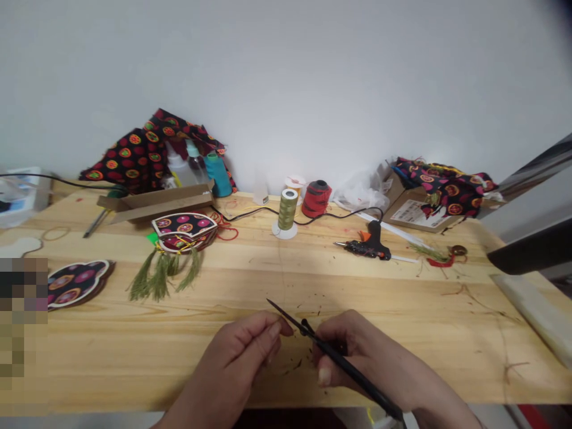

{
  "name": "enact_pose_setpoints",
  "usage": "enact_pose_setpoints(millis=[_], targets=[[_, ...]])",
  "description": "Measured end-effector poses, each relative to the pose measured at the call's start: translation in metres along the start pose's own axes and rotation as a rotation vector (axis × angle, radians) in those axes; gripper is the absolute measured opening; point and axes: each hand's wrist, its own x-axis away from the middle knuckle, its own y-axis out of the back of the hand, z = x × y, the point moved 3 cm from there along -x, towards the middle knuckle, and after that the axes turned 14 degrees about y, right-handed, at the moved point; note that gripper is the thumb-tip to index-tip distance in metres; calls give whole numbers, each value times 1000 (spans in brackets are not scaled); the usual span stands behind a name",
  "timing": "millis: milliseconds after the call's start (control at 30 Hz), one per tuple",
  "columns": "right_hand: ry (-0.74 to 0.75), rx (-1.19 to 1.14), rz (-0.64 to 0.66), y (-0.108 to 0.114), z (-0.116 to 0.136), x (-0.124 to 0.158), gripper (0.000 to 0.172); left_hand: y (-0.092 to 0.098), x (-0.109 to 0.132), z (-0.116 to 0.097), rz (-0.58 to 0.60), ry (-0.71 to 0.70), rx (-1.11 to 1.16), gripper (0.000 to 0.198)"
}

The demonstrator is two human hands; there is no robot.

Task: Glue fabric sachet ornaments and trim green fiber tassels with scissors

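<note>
My right hand (357,357) is closed around a pair of black scissors (344,360), their thin blade pointing up and left past my left fingertips. Opposite it, my left hand (243,357) pinches with thumb and forefinger close to the blade. A fine olive thread (281,268) runs from the olive spool (287,211) down toward those fingertips; its end is hidden. Left of the spool lie patterned fabric pieces (184,224) with olive tassels (163,274). Another patterned piece (80,280) with a pale edge rests farther left.
A black glue gun (369,243) lies right of the red thread spool (316,198). Along the wall stand an open cardboard tray (161,204), bottles (183,167) and a box (417,210) draped with patterned cloth (451,185). A black cable (250,213) crosses the wooden table (379,292).
</note>
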Motion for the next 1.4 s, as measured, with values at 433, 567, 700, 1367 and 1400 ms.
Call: enact_pose_setpoints(millis=[433,567,700,1367,1400], targets=[[1,-63,-60,-2,8,0,22,-1,-1,2,-9,4,10,31],[3,-43,-71,-2,8,1,21,-1,-2,2,-13,1,-4,32],[-2,-40,-70,-2,7,4,19,2,-1,1,-23,-1,1,28],[-152,1153,-207,33,-7,46,9,21,-8,10,-166,4,429,20],[-178,1197,-209,40,-13,50,11,19,-8,9,-141,12,407,21]])
